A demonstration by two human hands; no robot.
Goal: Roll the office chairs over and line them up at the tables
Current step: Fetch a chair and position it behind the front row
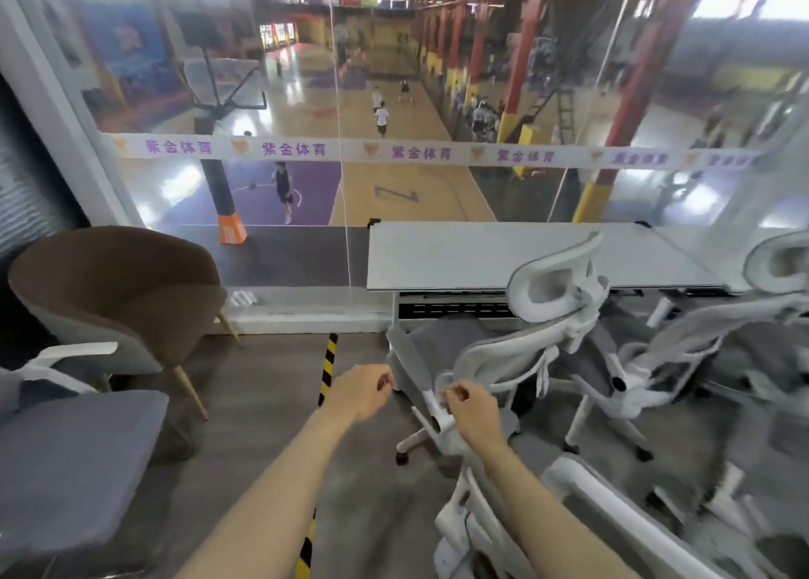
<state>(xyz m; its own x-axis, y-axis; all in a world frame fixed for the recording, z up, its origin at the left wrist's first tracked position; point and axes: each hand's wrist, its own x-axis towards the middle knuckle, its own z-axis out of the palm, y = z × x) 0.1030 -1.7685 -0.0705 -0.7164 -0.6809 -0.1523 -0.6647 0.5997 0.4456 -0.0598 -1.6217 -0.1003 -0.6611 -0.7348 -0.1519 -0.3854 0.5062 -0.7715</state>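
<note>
A white-framed office chair (508, 355) with a grey mesh back and a headrest stands pushed up to the white table (459, 254), facing it. My right hand (475, 410) is at the rear end of that chair's left armrest (409, 359), with its fingers curled round the white end piece. Just left of the armrest, my left hand (359, 392) hovers in the air with fingers curled and holds nothing. A second office chair (700, 359) stands at the table further right. A third (486, 530) is close below my right forearm. A fourth (74, 456), with a grey seat, is at the lower left.
A brown tub chair (118, 289) on wooden legs stands at the left by the glass wall (262, 250). A yellow-and-black tape strip (326, 368) runs along the grey floor between my arms. Beyond the glass is a basketball hall far below.
</note>
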